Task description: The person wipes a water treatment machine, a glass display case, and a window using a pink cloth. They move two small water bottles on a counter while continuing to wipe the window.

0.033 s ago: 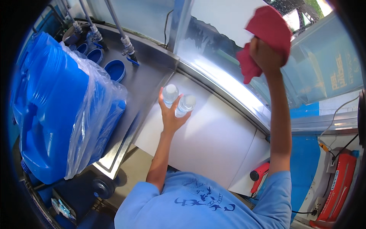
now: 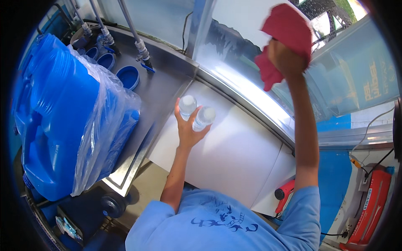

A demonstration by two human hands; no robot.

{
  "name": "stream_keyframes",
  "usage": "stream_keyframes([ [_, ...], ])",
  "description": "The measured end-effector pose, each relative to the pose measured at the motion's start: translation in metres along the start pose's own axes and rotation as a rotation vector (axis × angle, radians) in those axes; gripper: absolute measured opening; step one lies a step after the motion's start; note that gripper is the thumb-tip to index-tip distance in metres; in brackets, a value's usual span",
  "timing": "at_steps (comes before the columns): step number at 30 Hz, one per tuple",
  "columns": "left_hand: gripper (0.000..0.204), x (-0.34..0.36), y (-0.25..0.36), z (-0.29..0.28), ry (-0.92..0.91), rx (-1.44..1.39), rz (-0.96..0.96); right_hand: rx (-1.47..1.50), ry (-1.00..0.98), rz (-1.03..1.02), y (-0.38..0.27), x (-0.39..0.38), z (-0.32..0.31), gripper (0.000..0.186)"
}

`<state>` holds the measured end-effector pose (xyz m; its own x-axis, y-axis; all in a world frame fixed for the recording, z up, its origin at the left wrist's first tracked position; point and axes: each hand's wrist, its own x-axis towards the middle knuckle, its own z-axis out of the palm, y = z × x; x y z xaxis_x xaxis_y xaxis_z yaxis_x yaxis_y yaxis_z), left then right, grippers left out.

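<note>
My left hand [image 2: 190, 133] is closed round two small clear plastic bottles with white caps, upright over the white counter. One finger passes between the left bottle [image 2: 187, 105] and the right bottle [image 2: 204, 118]; whether their bases touch the counter is hidden. Raised at the upper right, my right hand [image 2: 287, 58] grips a bunched dark red cloth [image 2: 289, 27] in front of the glass window [image 2: 234, 37]. Contact between cloth and glass cannot be made out.
Large blue water jugs [image 2: 63, 121] under clear plastic wrap [image 2: 90, 138] stand on a steel counter [image 2: 167, 71] at left, near blue caps [image 2: 127, 77] and valved pipes [image 2: 142, 50]. A red heat gun [image 2: 284, 192] and a red sealer-like machine [image 2: 370, 205] lie at right.
My right hand and the red cloth have shifted slightly left. My left hand keeps its hold on the two bottles.
</note>
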<state>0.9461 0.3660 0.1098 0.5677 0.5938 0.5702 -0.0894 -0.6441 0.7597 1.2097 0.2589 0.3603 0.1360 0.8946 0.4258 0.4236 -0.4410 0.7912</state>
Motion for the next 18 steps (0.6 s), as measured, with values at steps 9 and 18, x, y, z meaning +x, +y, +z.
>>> stream_keyframes([
  [9,0.065,0.005,-0.006,0.003,0.007,0.019,0.008,1.845,-0.682,0.755,-0.151,0.048,0.026,0.018],
  [18,0.071,0.001,-0.011,0.0,0.016,-0.054,0.028,0.809,-0.109,-0.096,-0.229,-0.048,0.123,0.028],
])
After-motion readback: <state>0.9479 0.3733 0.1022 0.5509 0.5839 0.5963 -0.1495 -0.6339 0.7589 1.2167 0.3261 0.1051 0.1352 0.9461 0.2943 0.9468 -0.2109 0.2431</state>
